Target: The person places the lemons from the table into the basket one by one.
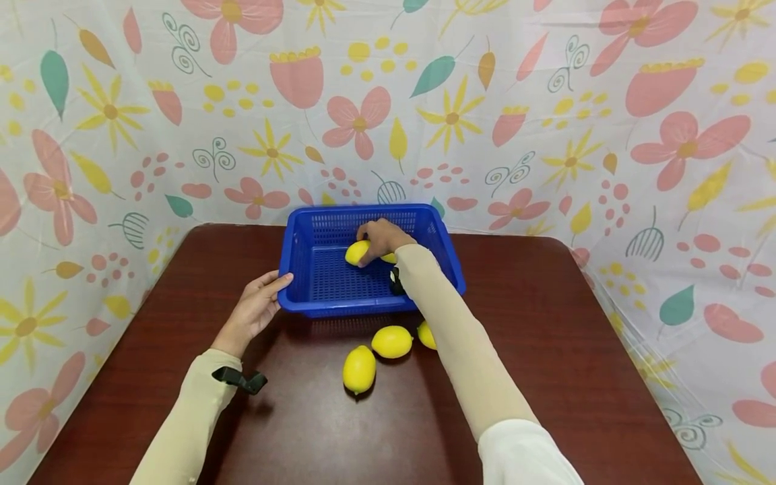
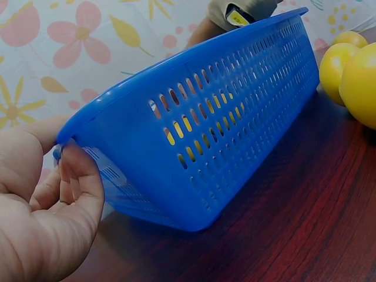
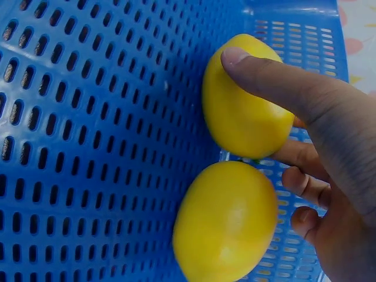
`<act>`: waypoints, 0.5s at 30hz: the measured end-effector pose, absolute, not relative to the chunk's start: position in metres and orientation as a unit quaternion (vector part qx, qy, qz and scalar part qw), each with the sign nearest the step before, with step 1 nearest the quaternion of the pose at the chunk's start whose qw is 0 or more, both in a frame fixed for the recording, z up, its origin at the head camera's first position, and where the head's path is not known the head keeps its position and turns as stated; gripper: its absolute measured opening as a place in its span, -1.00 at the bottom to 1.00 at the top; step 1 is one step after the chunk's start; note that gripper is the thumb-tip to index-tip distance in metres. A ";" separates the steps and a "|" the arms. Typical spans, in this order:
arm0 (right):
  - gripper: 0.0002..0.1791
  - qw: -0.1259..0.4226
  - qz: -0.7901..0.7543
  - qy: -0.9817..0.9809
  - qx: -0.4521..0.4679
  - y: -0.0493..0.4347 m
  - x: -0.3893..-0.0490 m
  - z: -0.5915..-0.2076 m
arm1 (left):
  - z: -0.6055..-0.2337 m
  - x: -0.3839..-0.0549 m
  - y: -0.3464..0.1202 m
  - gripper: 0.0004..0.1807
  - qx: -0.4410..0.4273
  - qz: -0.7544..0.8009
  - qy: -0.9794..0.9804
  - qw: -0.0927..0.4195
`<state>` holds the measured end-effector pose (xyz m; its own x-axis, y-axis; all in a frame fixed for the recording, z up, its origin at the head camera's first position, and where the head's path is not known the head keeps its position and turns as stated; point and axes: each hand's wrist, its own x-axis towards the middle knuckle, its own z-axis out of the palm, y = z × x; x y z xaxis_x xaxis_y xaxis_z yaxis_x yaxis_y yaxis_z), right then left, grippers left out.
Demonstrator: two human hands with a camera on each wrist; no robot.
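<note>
A blue plastic basket with slotted walls stands on the table. My left hand grips its left rim, thumb over the top and fingers curled beneath, as the left wrist view shows. Inside the basket, my right hand holds a lemon between thumb and fingers. A second lemon lies beside it in the basket, mostly hidden behind the hand in the head view. On the table in front are a lemon, another lemon and a third lemon, partly covered by the right forearm.
The dark red-brown table stretches out on both sides of the basket. A floral cloth hangs right behind the table's far edge and along both sides. Each wrist wears a black strap.
</note>
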<state>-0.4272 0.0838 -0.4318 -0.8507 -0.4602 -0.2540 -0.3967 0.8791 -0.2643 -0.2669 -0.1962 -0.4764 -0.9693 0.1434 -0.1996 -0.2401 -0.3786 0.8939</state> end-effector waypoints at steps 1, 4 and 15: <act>-0.24 0.157 -0.103 0.955 -0.227 0.084 -0.428 -0.431 | -0.476 -0.267 -0.196 -0.53 -0.045 0.829 0.545 0.115; -0.21 0.156 -0.114 0.952 -0.238 0.086 -0.429 -0.427 | -0.476 -0.267 -0.196 -0.59 -0.047 0.830 0.544 0.114; -0.34 0.081 -0.209 0.933 -0.281 0.112 -0.411 -0.383 | -0.476 -0.267 -0.196 -0.48 -0.047 0.824 0.552 0.116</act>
<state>-0.4113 0.1118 -0.3833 -0.8290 -0.5582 -0.0338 -0.4904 0.7548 -0.4355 -0.2667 -0.1961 -0.4762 -0.9686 0.1397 -0.2057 -0.2433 -0.3628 0.8996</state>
